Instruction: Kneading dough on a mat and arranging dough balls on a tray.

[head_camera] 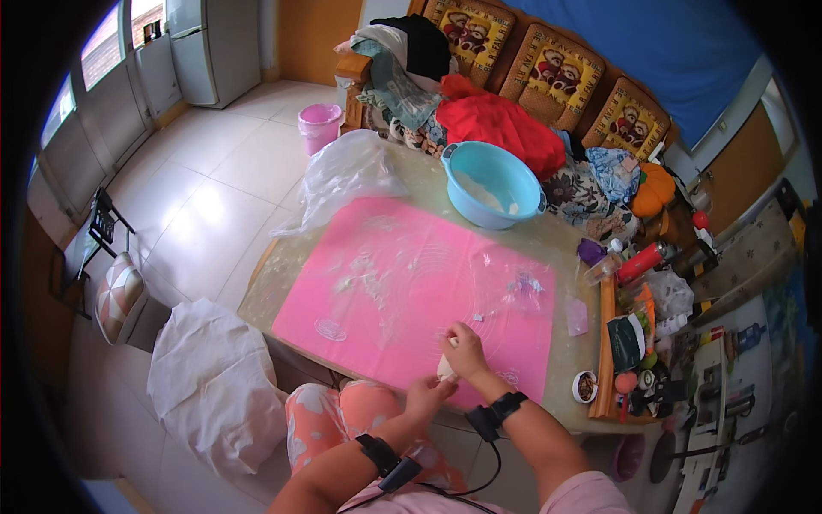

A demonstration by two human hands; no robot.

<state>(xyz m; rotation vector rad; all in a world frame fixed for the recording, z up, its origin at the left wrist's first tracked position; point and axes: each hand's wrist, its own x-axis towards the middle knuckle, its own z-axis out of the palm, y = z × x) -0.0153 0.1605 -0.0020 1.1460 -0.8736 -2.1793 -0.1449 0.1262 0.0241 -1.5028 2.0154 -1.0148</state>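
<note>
A small piece of pale dough [446,367] is held between both hands over the near edge of a pink silicone baking mat [411,289]. My left hand [429,393] grips its lower end, while my right hand [465,350] pinches the upper part, partly covering it. White flour [366,279] streaks the left half of the mat. On the mat's right side lies a clear plastic bag or film [514,283]. Beyond the mat's far edge stands a light blue plastic basin [494,186] with flour or dough residue inside.
A crumpled clear plastic sheet [350,170] lies on the table's far left. On the right are a small white bowl [584,387], a pink card-like piece [577,316] and a wooden tray [607,347] crowded with bottles and packets. White cloth [212,379] covers something at the left.
</note>
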